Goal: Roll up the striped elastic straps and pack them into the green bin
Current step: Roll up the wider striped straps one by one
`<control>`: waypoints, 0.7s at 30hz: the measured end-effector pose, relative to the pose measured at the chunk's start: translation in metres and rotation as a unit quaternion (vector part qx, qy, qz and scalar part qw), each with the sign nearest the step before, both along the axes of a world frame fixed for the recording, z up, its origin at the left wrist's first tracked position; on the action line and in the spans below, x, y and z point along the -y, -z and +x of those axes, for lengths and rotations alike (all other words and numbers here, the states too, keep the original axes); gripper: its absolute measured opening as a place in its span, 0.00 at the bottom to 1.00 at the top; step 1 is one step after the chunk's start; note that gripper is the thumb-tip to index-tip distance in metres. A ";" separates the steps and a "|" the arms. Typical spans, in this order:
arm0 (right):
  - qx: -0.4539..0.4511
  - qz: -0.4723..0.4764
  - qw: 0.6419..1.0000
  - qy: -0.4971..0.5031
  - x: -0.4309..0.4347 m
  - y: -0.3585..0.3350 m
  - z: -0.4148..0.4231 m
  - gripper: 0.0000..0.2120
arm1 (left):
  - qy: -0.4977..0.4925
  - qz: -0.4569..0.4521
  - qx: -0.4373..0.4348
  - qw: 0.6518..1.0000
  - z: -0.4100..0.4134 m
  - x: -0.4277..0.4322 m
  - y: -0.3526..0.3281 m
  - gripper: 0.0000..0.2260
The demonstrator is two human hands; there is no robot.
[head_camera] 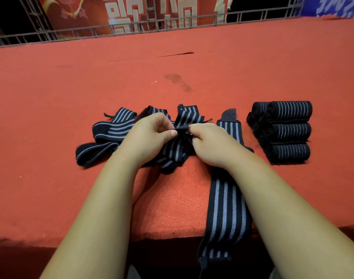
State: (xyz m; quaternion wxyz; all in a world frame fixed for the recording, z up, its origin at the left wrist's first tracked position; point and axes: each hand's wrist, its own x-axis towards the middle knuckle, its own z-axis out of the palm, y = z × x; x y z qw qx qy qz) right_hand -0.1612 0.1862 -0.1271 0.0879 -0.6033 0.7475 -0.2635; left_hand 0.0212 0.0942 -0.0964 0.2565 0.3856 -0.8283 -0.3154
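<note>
A heap of loose black straps with grey stripes (111, 131) lies on the red felt table (51, 97). My left hand (150, 135) and my right hand (210, 146) meet over the heap and together pinch the folded end of one strap (183, 128). Another strap (225, 208) lies flat to the right of my hands and hangs over the table's front edge, partly hidden under my right forearm. Three rolled straps (288, 131) sit stacked side by side at the right. No green bin is in view.
A metal truss rail (131, 29) runs along the table's far edge, with red and blue banners behind it. A dark stain (178, 81) marks the felt beyond the heap. The table's front edge (172, 238) drops off just below my forearms.
</note>
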 end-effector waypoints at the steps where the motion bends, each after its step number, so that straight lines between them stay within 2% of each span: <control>1: 0.016 -0.010 1.000 -0.004 0.000 -0.002 0.000 0.08 | 0.005 0.001 -0.010 1.000 0.000 0.000 -0.001 0.05; 6: 0.061 -0.066 0.996 -0.028 -0.007 -0.009 0.000 0.09 | 0.026 0.011 -0.054 0.998 0.005 -0.002 -0.007 0.05; 9: 0.063 -0.115 0.991 -0.019 -0.011 -0.006 -0.001 0.05 | 0.047 0.027 -0.055 0.997 0.006 -0.006 -0.009 0.05; 11: 0.086 -0.136 0.987 -0.019 -0.013 -0.005 -0.001 0.05 | 0.075 0.044 -0.058 0.994 0.008 -0.007 -0.010 0.04; 14: 0.103 -0.158 0.982 -0.026 -0.015 -0.006 0.002 0.05 | 0.110 0.077 -0.060 0.989 0.011 -0.009 -0.014 0.06; 19: 0.099 -0.176 0.979 0.012 -0.014 -0.009 0.006 0.03 | 0.101 0.094 -0.097 0.986 0.012 -0.006 -0.014 0.02; 21: 0.106 -0.172 0.979 0.017 -0.014 -0.008 0.006 0.02 | 0.098 0.114 -0.095 0.984 0.013 -0.003 -0.013 0.04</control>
